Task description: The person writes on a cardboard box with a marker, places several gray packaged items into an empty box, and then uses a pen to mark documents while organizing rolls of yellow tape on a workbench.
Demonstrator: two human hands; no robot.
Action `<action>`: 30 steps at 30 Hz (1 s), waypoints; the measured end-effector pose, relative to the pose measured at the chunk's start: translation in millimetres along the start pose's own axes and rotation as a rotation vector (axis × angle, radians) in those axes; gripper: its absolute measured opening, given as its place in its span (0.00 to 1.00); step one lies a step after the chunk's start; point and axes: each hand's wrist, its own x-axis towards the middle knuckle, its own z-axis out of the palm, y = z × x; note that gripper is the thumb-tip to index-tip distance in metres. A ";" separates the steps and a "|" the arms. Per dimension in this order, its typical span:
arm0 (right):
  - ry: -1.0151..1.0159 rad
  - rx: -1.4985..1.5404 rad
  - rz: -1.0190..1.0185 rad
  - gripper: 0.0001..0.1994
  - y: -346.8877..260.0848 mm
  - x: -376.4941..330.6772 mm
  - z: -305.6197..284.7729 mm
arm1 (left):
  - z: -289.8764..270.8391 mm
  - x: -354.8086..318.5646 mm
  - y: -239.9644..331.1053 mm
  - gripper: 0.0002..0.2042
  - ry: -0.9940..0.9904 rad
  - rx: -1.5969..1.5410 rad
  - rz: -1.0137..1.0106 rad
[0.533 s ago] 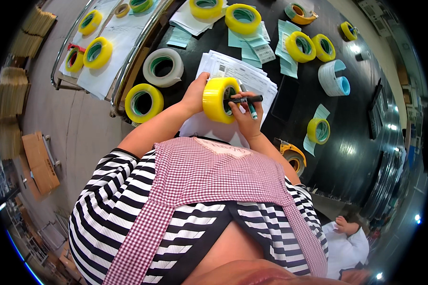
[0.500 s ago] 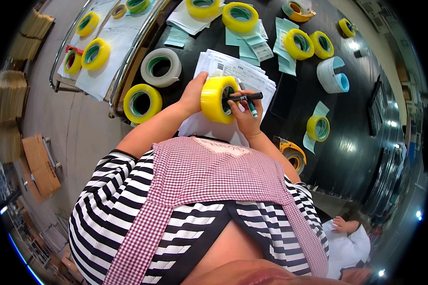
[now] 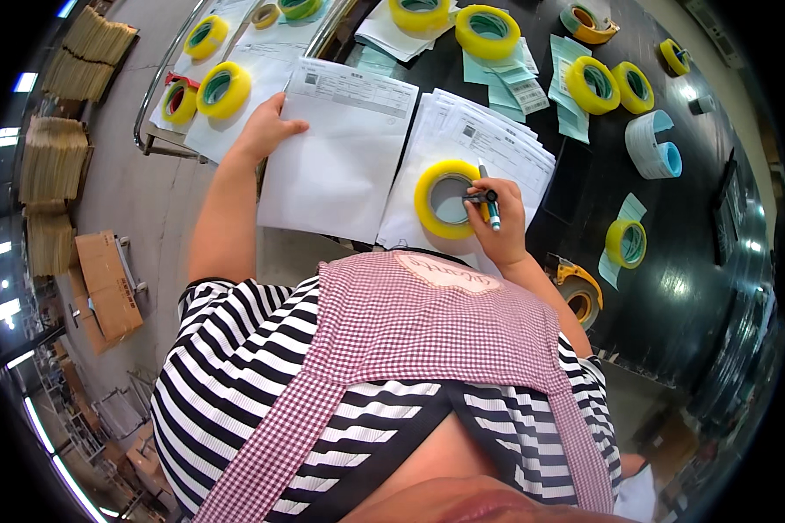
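Observation:
My left hand [image 3: 266, 129] grips the upper left edge of a printed sheet [image 3: 331, 161], thumb on top and the other fingers hidden behind it. The sheet hangs spread out left of a stack of printed papers [image 3: 506, 152]. On that stack rests a yellow roll of packing tape [image 3: 424, 202]. My right hand [image 3: 504, 218] is closed around a dark marker [image 3: 477, 198] and a white-and-green pen [image 3: 494, 216], at the roll's right side. Whether these fingers also touch the tape is hard to see.
Several yellow tape rolls [image 3: 488, 33] stand on pale green slips across the black table [image 3: 672, 296]. A curled strip of labels [image 3: 654, 146] lies to the right. An orange tape dispenser [image 3: 576, 292] sits by my right forearm. Left is a metal-railed cart [image 3: 144, 113] with more tape.
My left hand has let go of the tape roll, now lying on the papers, and has brought a sheet leftward. Two rolls at the table's left are now out of sight behind the sheet.

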 end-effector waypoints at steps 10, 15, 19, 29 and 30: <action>-0.082 -0.209 -0.151 0.21 -4.1 5.6 0.2 | 7.5 -9.6 15.3 0.22 0.041 -0.026 0.058; -0.031 -0.146 -0.178 0.15 -17.6 11.7 -23.3 | -2.0 -11.2 8.9 0.22 0.225 -0.045 0.246; 0.274 0.266 0.126 0.11 -8.8 -1.5 -44.0 | -37.3 -20.4 50.3 0.21 0.038 -0.398 0.367; 0.728 0.914 0.211 0.25 9.9 23.1 -115.4 | 73.6 33.2 133.7 0.30 0.107 0.089 0.473; 0.742 1.004 0.211 0.25 16.1 26.6 -115.1 | 95.0 40.0 134.8 0.33 0.036 0.185 0.468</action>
